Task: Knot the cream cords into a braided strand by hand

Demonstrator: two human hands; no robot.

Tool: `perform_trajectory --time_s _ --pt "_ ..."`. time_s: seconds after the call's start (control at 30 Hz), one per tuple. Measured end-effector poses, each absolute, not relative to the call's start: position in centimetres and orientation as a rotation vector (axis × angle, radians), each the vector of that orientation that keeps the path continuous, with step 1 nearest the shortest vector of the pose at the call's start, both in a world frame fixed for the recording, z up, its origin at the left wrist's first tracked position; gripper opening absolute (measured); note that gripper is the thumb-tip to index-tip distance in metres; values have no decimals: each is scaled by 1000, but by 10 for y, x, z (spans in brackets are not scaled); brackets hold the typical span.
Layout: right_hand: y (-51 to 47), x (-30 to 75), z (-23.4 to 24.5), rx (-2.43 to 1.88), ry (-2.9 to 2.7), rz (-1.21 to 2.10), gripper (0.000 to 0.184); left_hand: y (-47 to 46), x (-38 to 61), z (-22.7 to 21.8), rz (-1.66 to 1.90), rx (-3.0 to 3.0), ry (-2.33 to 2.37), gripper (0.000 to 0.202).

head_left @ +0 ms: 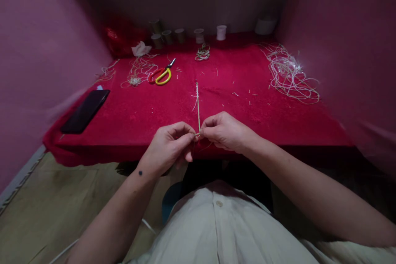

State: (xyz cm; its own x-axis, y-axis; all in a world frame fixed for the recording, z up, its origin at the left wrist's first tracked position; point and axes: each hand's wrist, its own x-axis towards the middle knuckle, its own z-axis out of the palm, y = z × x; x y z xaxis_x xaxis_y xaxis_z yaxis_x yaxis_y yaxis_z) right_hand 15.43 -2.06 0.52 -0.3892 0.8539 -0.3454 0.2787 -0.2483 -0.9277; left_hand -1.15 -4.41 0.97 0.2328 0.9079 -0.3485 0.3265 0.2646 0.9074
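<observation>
A pale cord [198,111] runs taut from the middle of the red cloth toward me, its far end a knotted, braided stretch [197,90] with loose thin ends beside it. At the cloth's front edge my left hand [171,142] pinches the near end of the cord between thumb and forefinger. Close against it, my right hand [222,132] pinches the cord at the same spot. The fingertips nearly touch, and the exact crossing of the strands between them is too small to make out.
Red and yellow handled scissors [163,75] lie beyond my left hand, beside tangled cord [139,70]. A black phone [86,111] rests at the left. A large cord tangle [287,74] lies at right. Several spools [199,35] stand along the back. Short cord scraps dot the red cloth [247,123].
</observation>
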Motion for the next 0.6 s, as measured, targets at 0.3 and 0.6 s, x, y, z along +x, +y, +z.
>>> perform_trajectory --time_s 0.3,0.6 --pt "-19 154 -1 -1363 -1617 1621 12 -45 -12 5 676 1563 1477 7" --pt "-17 155 -3 -1353 -1673 1572 12 -43 -19 9 594 1965 1456 7"
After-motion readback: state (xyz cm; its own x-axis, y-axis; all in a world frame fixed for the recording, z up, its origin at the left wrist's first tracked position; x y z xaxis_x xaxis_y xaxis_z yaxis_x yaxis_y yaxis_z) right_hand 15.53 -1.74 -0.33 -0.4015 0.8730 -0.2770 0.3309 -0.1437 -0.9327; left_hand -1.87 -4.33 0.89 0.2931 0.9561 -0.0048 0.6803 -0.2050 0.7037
